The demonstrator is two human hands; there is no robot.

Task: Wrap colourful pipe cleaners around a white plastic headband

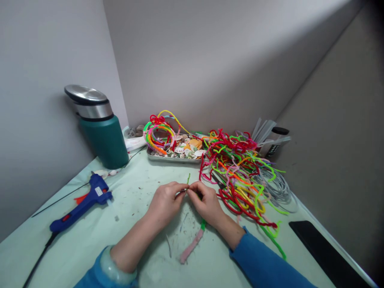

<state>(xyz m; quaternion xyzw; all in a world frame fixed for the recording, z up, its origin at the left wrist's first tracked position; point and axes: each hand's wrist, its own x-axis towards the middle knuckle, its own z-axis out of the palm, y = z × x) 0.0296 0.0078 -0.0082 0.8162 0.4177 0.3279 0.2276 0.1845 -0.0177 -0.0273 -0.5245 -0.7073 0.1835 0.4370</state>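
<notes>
My left hand and my right hand meet at the fingertips over the middle of the table. Both pinch a thin green pipe cleaner, whose tip sticks up just beyond the fingers. The rest of it is hidden behind them. From under my right hand comes a fuzzy pink length with a green end, lying toward the front. Whether it joins the pinched piece I cannot tell. A short grey wire piece lies by my left wrist.
Right of my hands is a tangled heap of coloured pipe cleaners with a grey wire coil. Behind stands a metal tray of flat pieces. At left are a blue glue gun and a green bottle; a black slab lies right.
</notes>
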